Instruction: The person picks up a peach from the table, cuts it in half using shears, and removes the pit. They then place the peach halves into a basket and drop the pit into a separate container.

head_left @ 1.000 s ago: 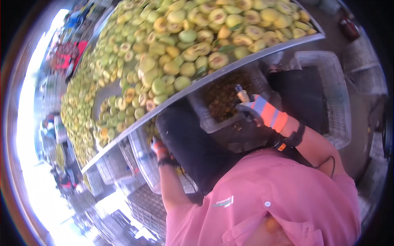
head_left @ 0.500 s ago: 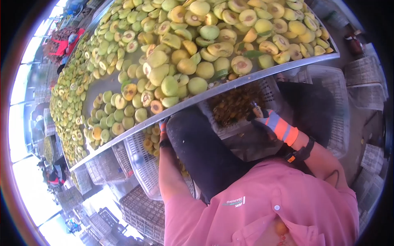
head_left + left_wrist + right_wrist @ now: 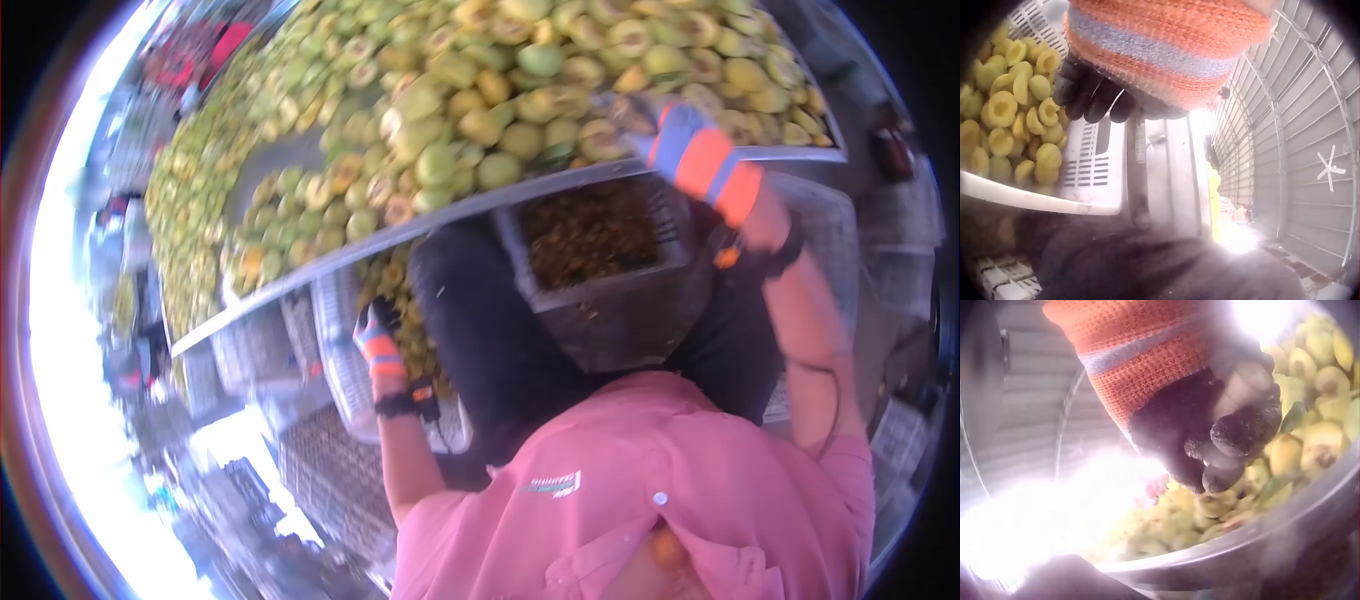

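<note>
Halved green-yellow fruit (image 3: 436, 165) covers a metal-rimmed table (image 3: 470, 207). My gloved right hand (image 3: 700, 160) is over the fruit just inside the table's near rim. In the right wrist view, that hand (image 3: 1179, 394) has curled fingers around a tan, handle-like tool (image 3: 1244, 386), partly hidden by the fingers. Below the rim, my gloved left hand (image 3: 380, 338) is at a white basket (image 3: 342, 350) of fruit halves. The left wrist view shows the left hand (image 3: 1147, 56) with dark fingers loosely bent beside the basket's fruit (image 3: 1002, 109), with nothing visible in them.
Between the knees stands a crate (image 3: 600, 291) of brown pieces. More pale crates (image 3: 822, 225) are at the right, and stacked crates (image 3: 335, 480) lie at the lower left. A person in red (image 3: 185, 60) is at the far upper left.
My right hand has risen from beside the crate of brown pieces to the fruit on the table. My left hand has come back from the table edge and shows above the white basket.
</note>
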A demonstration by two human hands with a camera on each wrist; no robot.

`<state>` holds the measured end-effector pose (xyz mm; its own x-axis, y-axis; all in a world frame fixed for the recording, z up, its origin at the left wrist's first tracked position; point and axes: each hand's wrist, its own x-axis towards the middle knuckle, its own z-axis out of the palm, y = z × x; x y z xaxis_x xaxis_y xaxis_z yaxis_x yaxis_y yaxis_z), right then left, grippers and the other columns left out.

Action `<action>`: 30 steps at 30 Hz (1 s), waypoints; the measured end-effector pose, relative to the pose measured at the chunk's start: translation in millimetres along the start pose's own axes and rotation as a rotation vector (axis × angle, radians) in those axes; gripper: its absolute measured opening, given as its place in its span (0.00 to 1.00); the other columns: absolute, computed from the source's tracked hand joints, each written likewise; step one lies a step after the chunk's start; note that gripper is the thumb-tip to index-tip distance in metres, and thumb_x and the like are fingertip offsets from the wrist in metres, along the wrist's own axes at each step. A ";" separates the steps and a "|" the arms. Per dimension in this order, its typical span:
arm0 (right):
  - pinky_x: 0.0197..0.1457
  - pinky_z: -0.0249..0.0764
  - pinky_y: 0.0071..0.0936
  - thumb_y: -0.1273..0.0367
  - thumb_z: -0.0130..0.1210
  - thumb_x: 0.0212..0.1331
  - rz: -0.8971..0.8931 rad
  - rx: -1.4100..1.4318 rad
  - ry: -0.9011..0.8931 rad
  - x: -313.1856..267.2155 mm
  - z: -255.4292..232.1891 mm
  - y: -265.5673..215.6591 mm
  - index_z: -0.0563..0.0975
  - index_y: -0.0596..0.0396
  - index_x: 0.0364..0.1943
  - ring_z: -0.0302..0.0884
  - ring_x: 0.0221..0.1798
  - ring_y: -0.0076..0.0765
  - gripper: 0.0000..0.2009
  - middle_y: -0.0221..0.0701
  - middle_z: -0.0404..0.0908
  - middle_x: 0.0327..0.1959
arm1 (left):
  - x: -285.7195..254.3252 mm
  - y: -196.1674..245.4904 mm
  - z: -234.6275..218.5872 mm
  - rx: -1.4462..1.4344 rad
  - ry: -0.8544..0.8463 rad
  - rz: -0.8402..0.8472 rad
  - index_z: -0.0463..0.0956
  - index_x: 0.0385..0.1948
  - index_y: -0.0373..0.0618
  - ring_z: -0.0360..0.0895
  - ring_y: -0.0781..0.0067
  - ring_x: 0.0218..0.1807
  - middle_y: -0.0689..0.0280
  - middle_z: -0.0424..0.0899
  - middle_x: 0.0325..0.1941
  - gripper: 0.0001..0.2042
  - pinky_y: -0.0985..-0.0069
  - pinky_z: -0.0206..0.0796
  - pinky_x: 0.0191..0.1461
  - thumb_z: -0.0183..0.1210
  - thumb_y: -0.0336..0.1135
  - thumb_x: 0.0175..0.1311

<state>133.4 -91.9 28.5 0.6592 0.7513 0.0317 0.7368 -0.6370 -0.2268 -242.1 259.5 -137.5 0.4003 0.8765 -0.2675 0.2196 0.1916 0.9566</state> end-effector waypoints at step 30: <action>0.54 0.71 0.39 0.48 0.60 0.54 0.210 -0.302 -0.177 43.8 40.6 19.9 0.76 0.63 0.46 0.76 0.51 0.56 0.29 0.50 0.80 0.45 | -53.9 3.8 -88.5 -0.068 0.410 0.144 0.79 0.45 0.39 0.81 0.69 0.27 0.59 0.85 0.34 0.15 0.77 0.71 0.29 0.53 0.40 0.67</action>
<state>170.8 -64.7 -14.1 0.7832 0.6011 -0.1592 0.6175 -0.7818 0.0862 -341.6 252.0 -109.2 0.0334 0.9966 -0.0755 0.1226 0.0709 0.9899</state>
